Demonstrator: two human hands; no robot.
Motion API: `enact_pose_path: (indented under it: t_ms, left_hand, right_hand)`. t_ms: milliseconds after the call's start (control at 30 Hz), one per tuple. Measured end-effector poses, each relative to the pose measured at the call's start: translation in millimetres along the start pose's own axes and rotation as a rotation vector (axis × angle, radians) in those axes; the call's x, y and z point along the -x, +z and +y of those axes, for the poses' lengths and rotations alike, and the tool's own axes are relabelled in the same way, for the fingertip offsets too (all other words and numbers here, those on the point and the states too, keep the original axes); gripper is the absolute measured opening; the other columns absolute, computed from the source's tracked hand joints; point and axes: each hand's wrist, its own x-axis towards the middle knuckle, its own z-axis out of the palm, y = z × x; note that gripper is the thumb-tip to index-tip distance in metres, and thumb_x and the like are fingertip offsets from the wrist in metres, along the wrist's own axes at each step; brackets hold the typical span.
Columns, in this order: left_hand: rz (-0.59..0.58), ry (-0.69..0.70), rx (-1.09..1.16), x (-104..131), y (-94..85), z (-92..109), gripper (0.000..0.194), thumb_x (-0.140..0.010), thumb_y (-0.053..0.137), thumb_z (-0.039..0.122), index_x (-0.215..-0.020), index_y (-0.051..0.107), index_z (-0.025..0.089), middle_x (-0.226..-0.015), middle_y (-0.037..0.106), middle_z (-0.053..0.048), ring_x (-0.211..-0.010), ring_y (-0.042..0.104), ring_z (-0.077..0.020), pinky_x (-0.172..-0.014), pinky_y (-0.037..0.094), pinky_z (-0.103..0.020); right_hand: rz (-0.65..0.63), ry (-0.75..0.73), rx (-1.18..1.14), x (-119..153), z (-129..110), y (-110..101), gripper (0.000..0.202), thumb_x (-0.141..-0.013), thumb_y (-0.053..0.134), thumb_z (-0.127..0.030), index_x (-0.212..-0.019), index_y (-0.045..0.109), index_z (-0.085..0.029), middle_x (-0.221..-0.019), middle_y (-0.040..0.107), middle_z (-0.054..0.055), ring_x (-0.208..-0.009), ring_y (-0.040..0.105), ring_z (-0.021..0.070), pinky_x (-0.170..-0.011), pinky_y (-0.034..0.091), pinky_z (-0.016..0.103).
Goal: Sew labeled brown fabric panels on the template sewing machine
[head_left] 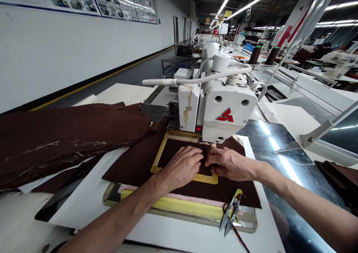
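Note:
A dark brown fabric piece [131,163] lies flat under the head of a white sewing machine [229,104]. On it rests a yellow rectangular frame [159,154]. My left hand [186,165] lies on the fabric inside the frame, fingers bent and close together, holding nothing that shows. Just to its right, my right hand [226,163] has its thumb and fingers pinched at the fabric by the frame's right side, below the needle area. What sits between those fingertips is too small to tell. Thread snips [231,212] lie near the fabric's front edge.
Brown fabric is piled [69,137] at the left. A yellow and metal bar [181,206] runs along the front of the white board [156,230]. Right of it is a shiny metal surface [282,152]. Two dark thread cones [255,54] stand behind the machine.

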Motion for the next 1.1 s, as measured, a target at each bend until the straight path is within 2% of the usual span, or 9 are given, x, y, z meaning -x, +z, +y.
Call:
enact_pose_path:
  t_ms: [133, 233, 333, 533, 767, 867, 967, 1100]
  left_hand:
    - [0.008, -0.017, -0.015, 0.0, 1.9, -2.3, 0.032, -0.095, 0.048, 0.007, -0.121, 0.065, 0.017, -0.13, 0.063, -0.009, -0.119, 0.057, -0.0258, -0.103, 0.043, -0.043]
    - [0.013, -0.023, -0.014, 0.2, 2.7, -3.0, 0.036, -0.091, 0.049, 0.003, -0.12, 0.065, 0.017, -0.13, 0.063, -0.009, -0.118, 0.057, -0.0266, -0.102, 0.044, -0.044]
    - [0.027, -0.026, -0.002, 0.3, 2.6, -3.3, 0.037, -0.091, 0.048, 0.003, -0.12, 0.066, 0.018, -0.13, 0.063, -0.009, -0.117, 0.057, -0.0268, -0.1, 0.044, -0.045]
    - [0.071, -0.002, 0.072, 0.8, -2.3, 0.5, 0.02, -0.098, 0.054, 0.016, -0.112, 0.066, 0.02, -0.115, 0.069, -0.005, -0.109, 0.061, -0.0206, -0.099, 0.044, -0.038]
    - [0.125, -0.019, 0.111, 1.0, -3.5, 7.6, 0.014, -0.084, 0.068, 0.012, -0.096, 0.065, 0.019, -0.097, 0.068, -0.002, -0.093, 0.061, -0.0188, -0.088, 0.046, -0.035]
    - [0.146, -0.033, 0.112, -0.4, 2.0, 7.7, 0.004, -0.089, 0.063, 0.015, -0.09, 0.063, 0.019, -0.09, 0.066, -0.002, -0.087, 0.06, -0.0188, -0.084, 0.046, -0.035]
    - [0.143, -0.028, 0.112, -0.8, 6.5, 6.4, 0.013, -0.096, 0.053, 0.013, -0.088, 0.063, 0.019, -0.088, 0.065, -0.003, -0.085, 0.059, -0.0181, -0.082, 0.045, -0.034]
    - [0.127, -0.007, 0.117, 0.3, 5.6, 8.1, 0.016, -0.097, 0.051, 0.013, -0.092, 0.064, 0.02, -0.091, 0.066, -0.003, -0.087, 0.06, -0.0177, -0.083, 0.045, -0.033]
  right_hand:
    - [0.01, 0.024, 0.034, -2.1, -4.1, 1.0, 0.02, -0.093, 0.06, -0.018, -0.112, 0.063, -0.026, -0.113, 0.057, 0.004, -0.098, 0.058, 0.0206, -0.088, 0.045, 0.036]
    - [0.087, 0.032, 0.09, -4.7, -5.4, 11.9, 0.008, -0.098, 0.055, -0.02, -0.099, 0.062, -0.022, -0.105, 0.057, 0.004, -0.093, 0.057, 0.0189, -0.087, 0.043, 0.035]
    - [0.146, 0.029, 0.108, -4.9, -5.0, 21.6, 0.013, -0.102, 0.049, -0.022, -0.093, 0.058, -0.02, -0.101, 0.058, 0.005, -0.09, 0.056, 0.0192, -0.083, 0.041, 0.034]
    - [0.266, 0.091, 0.04, -3.7, -3.0, 29.5, 0.012, -0.104, 0.045, -0.024, -0.098, 0.055, -0.019, -0.097, 0.061, 0.005, -0.088, 0.058, 0.0198, -0.079, 0.039, 0.034]
    - [0.378, 0.133, -0.049, -5.8, -3.2, 35.0, 0.01, -0.104, 0.048, -0.025, -0.098, 0.055, -0.02, -0.093, 0.062, 0.001, -0.08, 0.058, 0.0169, -0.076, 0.038, 0.032]
    - [0.4, 0.135, -0.081, -4.7, -3.3, 36.9, 0.011, -0.103, 0.049, -0.025, -0.096, 0.056, -0.02, -0.091, 0.062, 0.001, -0.078, 0.057, 0.0165, -0.076, 0.038, 0.032]
    - [0.404, 0.118, -0.103, -2.1, -3.0, 37.8, 0.009, -0.102, 0.051, -0.025, -0.098, 0.058, -0.021, -0.091, 0.063, 0.0, -0.078, 0.057, 0.0161, -0.077, 0.037, 0.032]
    - [0.388, 0.079, -0.102, 1.5, -3.3, 38.3, 0.008, -0.101, 0.053, -0.024, -0.104, 0.06, -0.022, -0.097, 0.064, 0.001, -0.085, 0.059, 0.0167, -0.08, 0.037, 0.032]
